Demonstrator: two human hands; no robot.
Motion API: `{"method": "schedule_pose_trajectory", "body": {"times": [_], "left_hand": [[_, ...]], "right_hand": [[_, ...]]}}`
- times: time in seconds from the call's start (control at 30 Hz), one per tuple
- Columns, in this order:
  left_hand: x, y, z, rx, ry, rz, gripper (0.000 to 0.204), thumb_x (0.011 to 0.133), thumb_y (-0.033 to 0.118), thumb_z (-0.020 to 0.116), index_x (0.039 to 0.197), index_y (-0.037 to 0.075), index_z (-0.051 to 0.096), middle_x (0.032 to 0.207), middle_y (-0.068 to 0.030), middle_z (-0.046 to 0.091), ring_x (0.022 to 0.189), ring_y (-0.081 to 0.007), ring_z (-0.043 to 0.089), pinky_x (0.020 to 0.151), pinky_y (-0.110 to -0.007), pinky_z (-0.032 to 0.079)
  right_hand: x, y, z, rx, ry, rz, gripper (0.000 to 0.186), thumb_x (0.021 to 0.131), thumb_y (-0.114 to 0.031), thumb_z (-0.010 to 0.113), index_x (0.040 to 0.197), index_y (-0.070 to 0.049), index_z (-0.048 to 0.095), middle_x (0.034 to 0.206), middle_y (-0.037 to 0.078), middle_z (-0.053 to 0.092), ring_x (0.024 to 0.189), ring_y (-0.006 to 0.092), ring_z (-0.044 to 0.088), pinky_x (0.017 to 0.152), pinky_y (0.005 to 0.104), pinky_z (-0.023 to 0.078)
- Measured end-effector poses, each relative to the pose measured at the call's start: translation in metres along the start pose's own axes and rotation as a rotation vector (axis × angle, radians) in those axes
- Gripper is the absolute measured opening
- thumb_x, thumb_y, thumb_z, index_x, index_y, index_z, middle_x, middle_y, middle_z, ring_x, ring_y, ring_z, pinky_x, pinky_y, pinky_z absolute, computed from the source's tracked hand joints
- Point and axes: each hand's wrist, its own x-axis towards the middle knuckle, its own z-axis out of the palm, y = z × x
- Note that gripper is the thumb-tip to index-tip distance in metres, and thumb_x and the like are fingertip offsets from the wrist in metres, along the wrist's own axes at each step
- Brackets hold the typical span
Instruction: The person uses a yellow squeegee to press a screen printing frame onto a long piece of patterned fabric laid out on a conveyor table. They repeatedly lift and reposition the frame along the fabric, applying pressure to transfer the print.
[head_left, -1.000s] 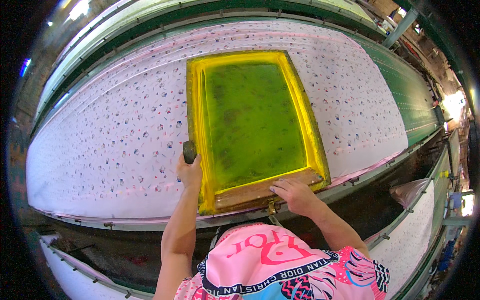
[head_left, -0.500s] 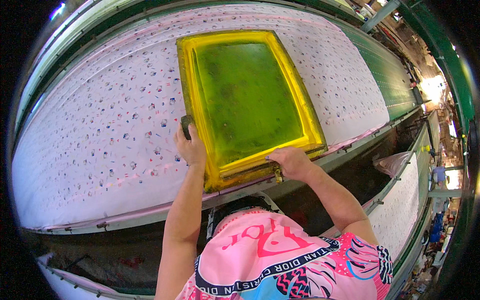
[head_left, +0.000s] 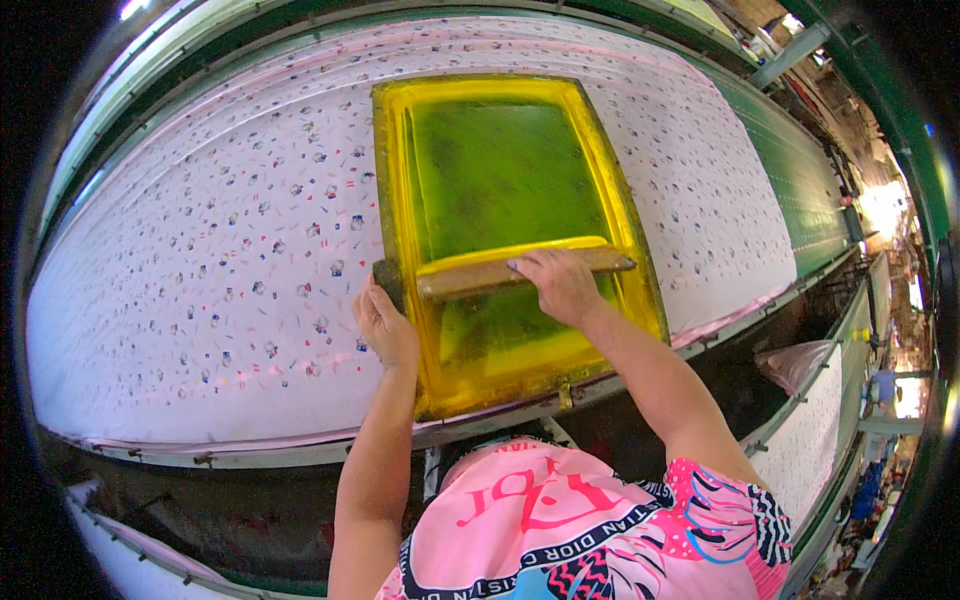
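A screen-printing frame [head_left: 384, 170] lies on white fabric [head_left: 180, 290] printed with small scattered motifs. Its mesh looks green, with yellow paste around the inner borders. Across the lower half of the mesh stands a wooden squeegee [head_left: 465, 277], a line of yellow paste [head_left: 560, 243] along its far edge. My right hand [head_left: 562, 288] is closed over the squeegee's top, near its middle. At the frame's left side, my left hand [head_left: 388, 328] grips a dark block-shaped handle [head_left: 386, 283]; part of its grip is hidden.
The fabric covers a long table whose green top [head_left: 820, 210] shows at the right end. A metal rail [head_left: 250, 455] runs along the near edge, with a dark gap below. Another fabric-covered table [head_left: 795, 430] stands at lower right, beside a plastic sheet [head_left: 790, 365].
My right hand has moved the squeegee away from the frame's near border, up the mesh, with paste ahead of it. My left hand stays at the handle. The whole view has shifted slightly.
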Motion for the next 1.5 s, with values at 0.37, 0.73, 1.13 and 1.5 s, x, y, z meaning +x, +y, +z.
{"method": "schedule_pose_trajectory", "body": {"times": [0.37, 0.73, 1.13, 1.5], "left_hand": [[-0.003, -0.007, 0.005, 0.141, 0.094, -0.038, 0.054, 0.121, 0.040, 0.047, 0.144, -0.004, 0.068, 0.133, -0.0160, 0.061, 0.126, -0.0294, 0.058, 0.110, -0.040, 0.047], [-0.006, 0.001, 0.010, 0.193, 0.139, -0.056, 0.056, 0.121, 0.043, 0.047, 0.144, -0.004, 0.068, 0.134, -0.0162, 0.064, 0.127, -0.0303, 0.060, 0.112, -0.042, 0.047], [-0.006, 0.010, 0.012, 0.274, 0.143, -0.029, 0.055, 0.121, 0.041, 0.047, 0.143, -0.005, 0.067, 0.134, -0.0177, 0.065, 0.126, -0.0319, 0.061, 0.110, -0.043, 0.048], [-0.001, 0.002, 0.009, 0.307, 0.132, -0.066, 0.049, 0.119, 0.038, 0.055, 0.143, -0.001, 0.069, 0.133, -0.0179, 0.066, 0.123, -0.0314, 0.063, 0.106, -0.041, 0.051]], "right_hand": [[0.216, 0.142, 0.043, -0.064, -0.058, 0.026, 0.047, 0.089, 0.003, 0.063, 0.132, -0.011, 0.077, 0.115, 0.016, 0.076, 0.109, 0.0383, 0.075, 0.097, 0.0516, 0.061], [0.338, 0.246, 0.074, -0.037, 0.027, 0.007, 0.047, 0.095, -0.003, 0.061, 0.138, -0.015, 0.075, 0.125, 0.016, 0.078, 0.119, 0.0379, 0.075, 0.102, 0.0527, 0.061], [0.351, 0.273, 0.049, -0.124, -0.164, 0.050, 0.053, 0.092, -0.010, 0.067, 0.145, -0.016, 0.071, 0.138, 0.014, 0.075, 0.129, 0.0357, 0.071, 0.110, 0.0530, 0.058], [0.271, 0.215, 0.005, -0.028, -0.432, -0.010, 0.056, 0.090, -0.013, 0.068, 0.145, -0.015, 0.071, 0.136, 0.018, 0.075, 0.126, 0.0389, 0.071, 0.110, 0.0518, 0.057]]}}
